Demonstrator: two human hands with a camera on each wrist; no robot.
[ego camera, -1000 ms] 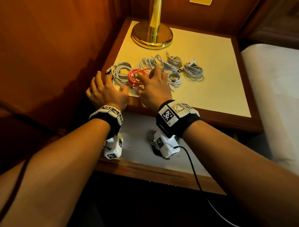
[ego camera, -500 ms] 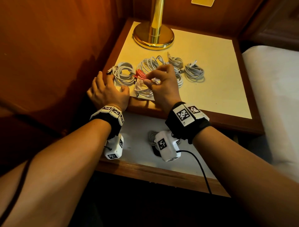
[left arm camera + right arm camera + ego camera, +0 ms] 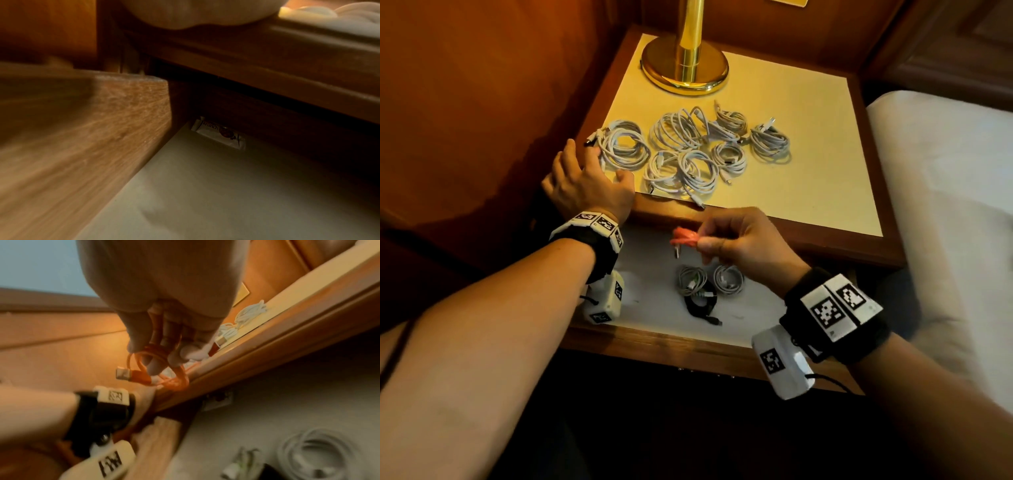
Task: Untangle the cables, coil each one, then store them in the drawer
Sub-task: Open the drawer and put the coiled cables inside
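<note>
— Orange cable (image 3: 685, 238), where?
— Pinched in right hand (image 3: 743, 245), fingers curled round it. Hanging right over open drawer (image 3: 654, 342). Straight down, that's the way.
— Other hand?
— Left hand (image 3: 585, 183) flat on counter (image 3: 808, 164) edge, fingers loose, holding nothing, touching a white coil (image 3: 625, 145).
— How many inside already?
— Three coils (image 3: 703, 286): two pale, one black.
— On top?
— About seven white ones. Hard to count, some overlapping.
</note>
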